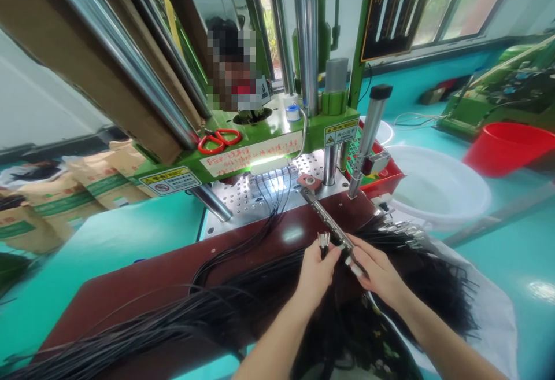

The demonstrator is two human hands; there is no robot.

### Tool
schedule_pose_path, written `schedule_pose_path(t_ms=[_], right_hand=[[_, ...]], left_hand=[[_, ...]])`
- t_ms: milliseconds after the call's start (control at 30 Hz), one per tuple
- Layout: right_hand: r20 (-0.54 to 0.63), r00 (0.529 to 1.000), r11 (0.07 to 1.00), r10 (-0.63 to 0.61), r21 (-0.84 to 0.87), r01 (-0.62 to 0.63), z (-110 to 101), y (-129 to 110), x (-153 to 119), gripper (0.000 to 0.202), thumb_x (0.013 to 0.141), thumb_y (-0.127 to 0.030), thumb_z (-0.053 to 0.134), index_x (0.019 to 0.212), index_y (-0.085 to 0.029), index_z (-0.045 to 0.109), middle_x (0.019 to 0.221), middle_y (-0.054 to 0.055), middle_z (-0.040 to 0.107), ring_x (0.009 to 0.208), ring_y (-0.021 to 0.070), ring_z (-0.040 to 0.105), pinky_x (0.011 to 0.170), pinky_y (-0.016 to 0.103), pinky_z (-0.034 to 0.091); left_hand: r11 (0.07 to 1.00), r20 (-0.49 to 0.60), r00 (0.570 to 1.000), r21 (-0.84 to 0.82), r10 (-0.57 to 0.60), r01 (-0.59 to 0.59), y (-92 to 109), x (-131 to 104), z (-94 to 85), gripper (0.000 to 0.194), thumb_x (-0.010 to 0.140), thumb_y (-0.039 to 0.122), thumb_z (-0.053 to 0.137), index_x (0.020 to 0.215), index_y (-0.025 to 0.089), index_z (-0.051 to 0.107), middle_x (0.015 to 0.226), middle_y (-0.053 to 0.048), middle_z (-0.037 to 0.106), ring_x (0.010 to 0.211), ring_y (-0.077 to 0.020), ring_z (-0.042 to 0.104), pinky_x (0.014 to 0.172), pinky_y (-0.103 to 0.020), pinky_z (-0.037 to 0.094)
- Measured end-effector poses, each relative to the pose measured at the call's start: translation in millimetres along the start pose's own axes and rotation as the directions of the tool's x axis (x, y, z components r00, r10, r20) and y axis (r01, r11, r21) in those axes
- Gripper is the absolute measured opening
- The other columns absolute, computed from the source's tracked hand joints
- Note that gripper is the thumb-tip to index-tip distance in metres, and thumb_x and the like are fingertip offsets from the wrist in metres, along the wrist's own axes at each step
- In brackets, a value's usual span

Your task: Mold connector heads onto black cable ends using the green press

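My left hand (318,270) is closed round a small bunch of cable ends with silvery metal tips (323,240) that point upward. Just right of it, my right hand (377,267) grips the near end of a narrow slotted metal bar (328,218). The bar slants up and left over the dark red table (156,273), its far end by a red clamp piece at the press plate. Both hands are close together, and the fingertips of my right hand are near a small white piece. Black cables (243,287) lie under and left of my hands.
A green press (269,131) with red-handled scissors (219,141) on it stands ahead over a perforated metal plate (229,195). Thin cables run from its lit mould area. More cables with metal ends (403,232) lie right. A red tray (390,180) and white basin (446,186) are beyond.
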State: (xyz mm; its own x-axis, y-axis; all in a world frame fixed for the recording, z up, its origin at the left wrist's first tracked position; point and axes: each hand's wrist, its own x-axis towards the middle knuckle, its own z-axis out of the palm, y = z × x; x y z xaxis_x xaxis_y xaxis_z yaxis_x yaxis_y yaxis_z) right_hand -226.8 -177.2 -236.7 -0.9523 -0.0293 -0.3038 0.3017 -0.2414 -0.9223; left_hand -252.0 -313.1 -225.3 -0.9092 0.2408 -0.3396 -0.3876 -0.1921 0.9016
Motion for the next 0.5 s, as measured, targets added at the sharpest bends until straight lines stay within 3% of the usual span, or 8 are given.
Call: schedule_pose_path(t_ms=[100, 267, 400, 500], right_hand=[[0.018, 0.999, 0.998, -0.030, -0.047, 0.031, 0.2, 1.4, -0.5, 0.063, 0.074, -0.053, 0.056, 0.125, -0.019, 0.045, 0.054, -0.003, 0.042, 0.038, 0.0045, 0.023, 0.033, 0.016, 0.015], [0.022, 0.992, 0.972, -0.123, -0.198, 0.125, 4.4, 2.0, -5.5, 0.058, 0.080, -0.051, 0.050, 0.127, -0.018, 0.042, 0.054, -0.004, 0.040, 0.042, 0.0066, 0.027, 0.036, 0.018, 0.019], [-0.021, 0.999, 0.995, -0.043, -0.086, 0.041, 4.4, 0.3, -4.4, 0.059, 0.074, -0.053, 0.056, 0.122, -0.019, 0.048, 0.055, -0.003, 0.041, 0.041, 0.0060, 0.026, 0.036, 0.018, 0.016], [-0.064, 0.998, 0.999, 0.013, 0.032, -0.011, 2.7, -1.0, -2.9, 0.061, 0.070, -0.052, 0.061, 0.121, -0.021, 0.048, 0.057, -0.003, 0.044, 0.040, 0.0049, 0.024, 0.036, 0.018, 0.014]], left_hand=[[0.992, 0.029, 0.997, 0.107, 0.069, -0.072, -3.6, 2.2, -0.6, 0.028, 0.069, 0.042, 0.059, 0.068, 0.019, 0.043, 0.040, 0.010, 0.032, 0.032, -0.0028, 0.023, 0.032, -0.017, 0.016], [0.972, -0.037, 0.982, 0.150, 0.187, -0.179, -7.1, 2.3, 0.6, 0.027, 0.068, 0.040, 0.061, 0.066, 0.017, 0.046, 0.046, 0.008, 0.038, 0.039, -0.0040, 0.031, 0.039, -0.017, 0.025], [0.975, 0.005, 0.984, 0.128, 0.181, -0.180, -2.9, -1.2, 1.2, 0.031, 0.076, 0.048, 0.048, 0.072, 0.017, 0.047, 0.047, 0.007, 0.037, 0.037, -0.0050, 0.032, 0.036, -0.018, 0.026], [0.971, -0.033, 0.978, 0.131, 0.205, -0.199, 1.9, -2.4, -1.4, 0.036, 0.079, 0.052, 0.038, 0.080, 0.017, 0.049, 0.052, 0.006, 0.039, 0.037, -0.0061, 0.036, 0.035, -0.018, 0.029]])
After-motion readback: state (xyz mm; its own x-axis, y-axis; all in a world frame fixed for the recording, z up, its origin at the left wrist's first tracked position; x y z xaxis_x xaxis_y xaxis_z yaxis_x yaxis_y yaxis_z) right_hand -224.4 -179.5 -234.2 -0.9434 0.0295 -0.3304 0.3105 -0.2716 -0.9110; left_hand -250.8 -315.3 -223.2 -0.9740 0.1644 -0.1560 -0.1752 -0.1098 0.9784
